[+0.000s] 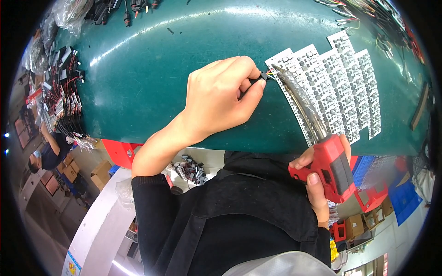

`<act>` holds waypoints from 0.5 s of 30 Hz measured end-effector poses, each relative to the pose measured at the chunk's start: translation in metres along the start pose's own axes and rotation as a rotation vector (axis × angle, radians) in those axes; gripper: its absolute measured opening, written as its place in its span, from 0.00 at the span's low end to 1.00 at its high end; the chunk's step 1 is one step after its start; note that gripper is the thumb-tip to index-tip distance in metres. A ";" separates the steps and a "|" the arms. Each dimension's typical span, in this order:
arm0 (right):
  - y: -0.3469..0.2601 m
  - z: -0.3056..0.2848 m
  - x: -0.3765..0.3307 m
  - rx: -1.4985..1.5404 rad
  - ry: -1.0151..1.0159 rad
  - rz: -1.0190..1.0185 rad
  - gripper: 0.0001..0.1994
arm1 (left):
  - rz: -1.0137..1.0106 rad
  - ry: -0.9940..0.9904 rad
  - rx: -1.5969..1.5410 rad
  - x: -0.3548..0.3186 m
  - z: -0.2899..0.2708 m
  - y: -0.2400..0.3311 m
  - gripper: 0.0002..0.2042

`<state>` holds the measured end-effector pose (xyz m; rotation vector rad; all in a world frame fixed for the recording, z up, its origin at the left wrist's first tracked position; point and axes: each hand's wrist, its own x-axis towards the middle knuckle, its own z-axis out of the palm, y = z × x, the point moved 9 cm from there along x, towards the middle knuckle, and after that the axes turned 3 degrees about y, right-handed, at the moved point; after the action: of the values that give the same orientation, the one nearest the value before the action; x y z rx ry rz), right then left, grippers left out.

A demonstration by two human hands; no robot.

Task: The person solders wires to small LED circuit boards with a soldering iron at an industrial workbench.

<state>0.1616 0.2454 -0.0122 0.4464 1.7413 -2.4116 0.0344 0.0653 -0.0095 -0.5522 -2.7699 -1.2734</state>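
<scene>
My left hand (221,92) is closed in a pinch on a black cable (263,76). Short coloured wires (270,72) stick out of its end and reach the left edge of the white circuit boards (329,83). In my right hand (317,184) is a red soldering gun (331,170), fingers wrapped round its grip. The gun's long metal barrel slants up and left over the boards, and its tip lies close beside the wire ends. Whether tip and wires touch, I cannot tell. The boards lie side by side in strips on the green table mat (147,92).
Wired black parts (66,106) are heaped along the table's left edge. Black connectors (126,16) lie at the far left, with plastic bags (73,16) beside them. Loose wires (350,14) spread at the far right. A red bin (120,152) stands below the near edge.
</scene>
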 end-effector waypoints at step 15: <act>-0.010 -0.018 -0.003 -0.026 0.154 -0.040 0.45 | 0.032 -0.035 0.024 0.000 -0.001 0.003 0.05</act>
<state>0.1648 0.2650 -0.0074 0.6152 1.8569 -2.4377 0.0352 0.0663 -0.0068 -0.6198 -2.7887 -1.2345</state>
